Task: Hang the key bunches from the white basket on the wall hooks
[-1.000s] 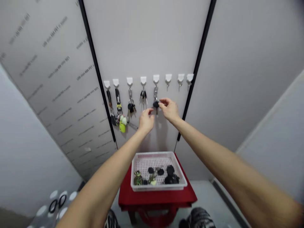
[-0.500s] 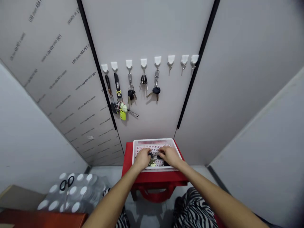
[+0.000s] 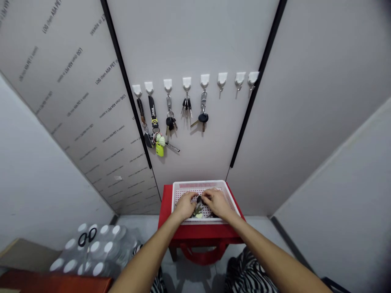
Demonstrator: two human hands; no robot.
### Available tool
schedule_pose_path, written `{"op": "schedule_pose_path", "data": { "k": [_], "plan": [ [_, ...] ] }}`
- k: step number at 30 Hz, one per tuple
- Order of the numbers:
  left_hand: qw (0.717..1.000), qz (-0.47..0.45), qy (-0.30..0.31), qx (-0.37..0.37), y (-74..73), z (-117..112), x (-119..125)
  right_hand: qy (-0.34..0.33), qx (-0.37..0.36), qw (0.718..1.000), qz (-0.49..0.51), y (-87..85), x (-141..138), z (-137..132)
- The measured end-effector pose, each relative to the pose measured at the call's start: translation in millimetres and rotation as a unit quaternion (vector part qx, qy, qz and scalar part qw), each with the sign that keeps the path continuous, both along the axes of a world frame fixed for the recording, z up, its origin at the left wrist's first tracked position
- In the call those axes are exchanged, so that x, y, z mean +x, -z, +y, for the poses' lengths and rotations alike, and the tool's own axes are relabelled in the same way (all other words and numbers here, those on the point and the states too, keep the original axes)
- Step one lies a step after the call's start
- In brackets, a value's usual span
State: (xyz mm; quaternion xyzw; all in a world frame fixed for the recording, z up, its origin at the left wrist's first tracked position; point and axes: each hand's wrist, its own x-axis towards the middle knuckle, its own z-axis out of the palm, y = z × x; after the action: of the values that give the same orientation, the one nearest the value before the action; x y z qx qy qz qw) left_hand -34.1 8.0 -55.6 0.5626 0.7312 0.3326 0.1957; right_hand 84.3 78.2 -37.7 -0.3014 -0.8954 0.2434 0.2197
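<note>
Both my hands are down inside a white perforated plastic basket (image 3: 199, 185). My right hand (image 3: 216, 201) pinches a small dark piece that looks like a black-headed key (image 3: 199, 200). Close on its other side, my left hand (image 3: 185, 206) has its fingers curled inward; what they hold is too small to make out. Beneath the fingers lies a small jumble of metal keys and trinkets (image 3: 198, 209), including a pale yellow-green piece (image 3: 199, 215). My hands partly cover the pile.
The basket stands on a red-covered stool (image 3: 201, 232). Along the wall runs a row of white hooks (image 3: 205, 80); several carry keys (image 3: 203, 118) and key straps (image 3: 152, 110), while those at right hold none. Bottled water (image 3: 99, 248) with scissors (image 3: 87, 237) on top sits lower left.
My hands have drawn closer together over the pile, and the dark key piece now sits between them. The view has shifted slightly.
</note>
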Motion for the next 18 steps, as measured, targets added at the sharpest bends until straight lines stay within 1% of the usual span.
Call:
{"op": "schedule_pose_path", "data": {
  "k": [3, 5, 7, 10, 12, 14, 16, 18],
  "plan": [
    [0.992, -0.122, 0.008, 0.038, -0.2, 2.0, -1.0, -0.014, -0.089, 0.992, 0.085, -5.8, 0.3, -0.3],
    [0.98, -0.191, 0.011, 0.063, -4.6, 3.2, -0.4, -0.015, -0.13, 0.984, 0.119, -12.0, -0.4, 0.5],
    [0.967, -0.243, 0.018, 0.081, -12.1, 4.6, 1.2, -0.016, -0.151, 0.98, 0.13, -19.6, -1.9, 3.4],
    [0.944, -0.308, 0.035, 0.112, -26.5, 9.3, 4.5, -0.014, -0.161, 0.977, 0.141, -33.2, -4.7, 11.9],
    [0.929, -0.339, 0.038, 0.141, -38.0, 15.6, 6.1, -0.015, -0.171, 0.972, 0.158, -45.6, -6.3, 19.2],
    [0.922, -0.348, 0.028, 0.168, -52.4, 24.8, 7.0, -0.015, -0.186, 0.966, 0.178, -62.5, -7.4, 27.3],
    [0.923, -0.335, 0.014, 0.188, -71.7, 36.2, 7.6, -0.005, -0.191, 0.961, 0.201, -84.4, -7.8, 36.2],
    [0.931, -0.302, 0.004, 0.206, -96.6, 48.4, 8.9, 0.017, -0.183, 0.956, 0.228, -110.0, -7.9, 46.3]
  ]
}}
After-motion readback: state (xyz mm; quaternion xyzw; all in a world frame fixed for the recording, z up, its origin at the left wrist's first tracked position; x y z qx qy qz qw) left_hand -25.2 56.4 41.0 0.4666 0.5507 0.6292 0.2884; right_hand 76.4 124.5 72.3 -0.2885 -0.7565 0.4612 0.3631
